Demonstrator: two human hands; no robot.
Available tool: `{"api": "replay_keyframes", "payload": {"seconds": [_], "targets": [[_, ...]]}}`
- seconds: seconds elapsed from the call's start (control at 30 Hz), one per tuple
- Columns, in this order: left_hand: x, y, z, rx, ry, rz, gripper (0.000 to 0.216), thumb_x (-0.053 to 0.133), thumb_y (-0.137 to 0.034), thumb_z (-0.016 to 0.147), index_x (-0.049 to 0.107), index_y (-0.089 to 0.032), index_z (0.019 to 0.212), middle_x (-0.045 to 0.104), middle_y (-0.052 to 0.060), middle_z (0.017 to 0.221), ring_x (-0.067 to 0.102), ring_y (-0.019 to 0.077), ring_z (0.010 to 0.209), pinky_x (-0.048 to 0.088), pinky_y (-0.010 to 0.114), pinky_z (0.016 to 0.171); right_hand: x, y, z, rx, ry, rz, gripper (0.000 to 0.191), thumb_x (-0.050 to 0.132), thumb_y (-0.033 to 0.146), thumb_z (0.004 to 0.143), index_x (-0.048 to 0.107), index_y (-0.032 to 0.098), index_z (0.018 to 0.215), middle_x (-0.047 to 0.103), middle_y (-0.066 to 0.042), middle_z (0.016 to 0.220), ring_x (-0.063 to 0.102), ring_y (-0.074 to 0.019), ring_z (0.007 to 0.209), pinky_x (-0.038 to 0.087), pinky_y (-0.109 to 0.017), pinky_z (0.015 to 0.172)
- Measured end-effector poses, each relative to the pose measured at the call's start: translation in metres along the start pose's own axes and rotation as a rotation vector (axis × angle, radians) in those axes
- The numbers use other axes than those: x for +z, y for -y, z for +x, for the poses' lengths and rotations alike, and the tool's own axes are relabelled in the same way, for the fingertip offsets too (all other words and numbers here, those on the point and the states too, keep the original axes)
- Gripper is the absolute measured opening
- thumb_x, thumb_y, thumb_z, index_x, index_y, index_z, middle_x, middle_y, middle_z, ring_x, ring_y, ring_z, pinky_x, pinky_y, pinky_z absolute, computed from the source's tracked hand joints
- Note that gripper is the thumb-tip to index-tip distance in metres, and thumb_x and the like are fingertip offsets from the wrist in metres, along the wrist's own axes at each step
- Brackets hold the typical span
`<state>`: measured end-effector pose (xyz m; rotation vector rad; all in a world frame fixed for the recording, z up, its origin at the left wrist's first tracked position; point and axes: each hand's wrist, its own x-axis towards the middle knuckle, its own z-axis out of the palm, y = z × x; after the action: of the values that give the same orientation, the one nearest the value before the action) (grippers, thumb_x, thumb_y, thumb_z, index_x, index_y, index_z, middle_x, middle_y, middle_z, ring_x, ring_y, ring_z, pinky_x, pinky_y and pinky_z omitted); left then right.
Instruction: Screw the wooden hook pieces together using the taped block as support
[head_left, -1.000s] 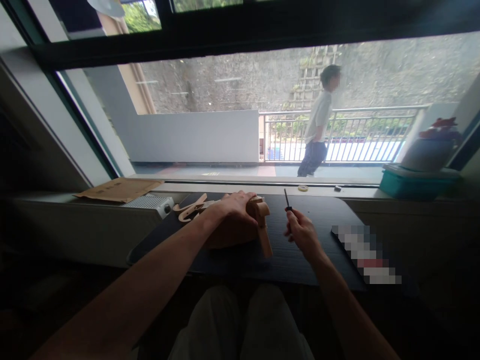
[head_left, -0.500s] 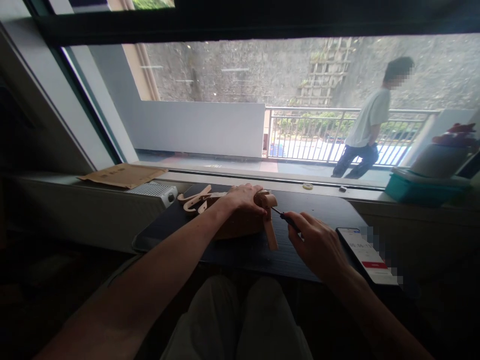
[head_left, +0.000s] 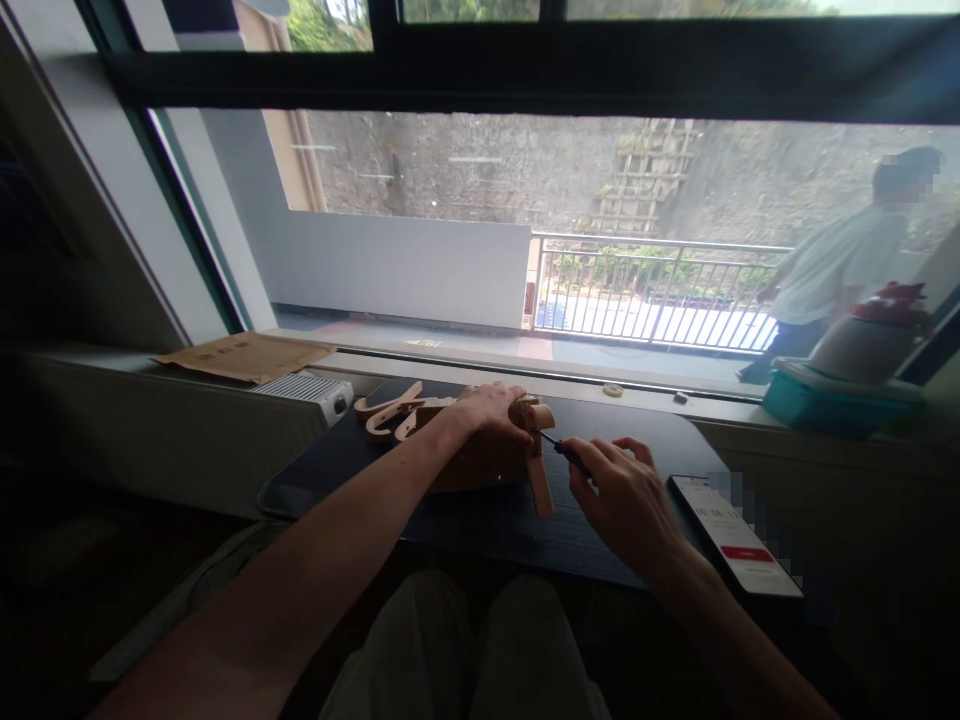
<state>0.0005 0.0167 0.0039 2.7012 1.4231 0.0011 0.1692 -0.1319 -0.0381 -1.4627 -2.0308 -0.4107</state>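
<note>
workpiece [head_left: 484, 462] on table [head_left: 637, 425] | phone [head_left: 731, 530] right | envelope [head_left: 240, 356] behind left

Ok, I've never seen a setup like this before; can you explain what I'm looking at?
There is no machine: these are one person's bare hands, seen by a camera worn on the head, facing forward and down. The left hand lies over a brown object on a dark table. The right hand holds a thin tool, perhaps a screwdriver, pointing at the object's right end. Curved pale pieces sit at its left; I can't tell whether they're attached. A phone lies on the table's right side.
</note>
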Motion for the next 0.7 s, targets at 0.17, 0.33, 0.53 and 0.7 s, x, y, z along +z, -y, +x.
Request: {"api": "replay_keyframes", "payload": {"seconds": [0.17, 0.33, 0.53, 0.7], "targets": [[-0.0002, -0.0001, -0.0002, -0.003, 0.002, -0.002, 0.083, 0.058, -0.072, 0.057, 0.042, -0.031, 0.126, 0.055, 0.007, 0.119, 0.050, 0.0304, 0.111, 0.040, 0.042, 0.090, -0.0006, -0.0001, 0.0004, -0.003, 0.016, -0.001, 0.024, 0.045, 0.018, 0.088, 0.061, 0.019, 0.107, 0.066, -0.002, 0.084, 0.059, -0.0151, 0.073, 0.029, -0.035, 0.089], [-0.0004, -0.0006, -0.0010, -0.002, 0.000, -0.006, 0.080, 0.059, -0.071, 0.057, 0.044, -0.031, 0.124, 0.056, 0.007, 0.117, 0.051, 0.0299, 0.109, 0.041, 0.041, 0.088, -0.0015, -0.0028, 0.0014, -0.025, 0.029, -0.006, 0.025, 0.045, 0.017, 0.088, 0.060, 0.020, 0.107, 0.066, -0.003, 0.085, 0.059, -0.0151, 0.073, 0.030, -0.035, 0.090], [-0.0014, -0.0011, -0.0024, -0.004, 0.001, -0.013, 0.080, 0.059, -0.071, 0.058, 0.042, -0.032, 0.126, 0.055, 0.007, 0.119, 0.049, 0.0305, 0.113, 0.040, 0.042, 0.090, -0.0022, -0.0034, 0.0033, -0.058, 0.030, -0.039, 0.025, 0.045, 0.015, 0.087, 0.061, 0.020, 0.106, 0.065, -0.002, 0.083, 0.058, -0.0151, 0.072, 0.031, -0.035, 0.089], [-0.0007, -0.0007, -0.0021, 0.005, 0.002, -0.011, 0.080, 0.059, -0.072, 0.057, 0.043, -0.032, 0.124, 0.056, 0.007, 0.117, 0.052, 0.0296, 0.108, 0.040, 0.042, 0.089, -0.0047, -0.0013, 0.0055, -0.093, 0.050, -0.119, 0.027, 0.045, 0.012, 0.087, 0.061, 0.018, 0.107, 0.062, -0.002, 0.081, 0.057, -0.0158, 0.071, 0.031, -0.035, 0.087]]}}
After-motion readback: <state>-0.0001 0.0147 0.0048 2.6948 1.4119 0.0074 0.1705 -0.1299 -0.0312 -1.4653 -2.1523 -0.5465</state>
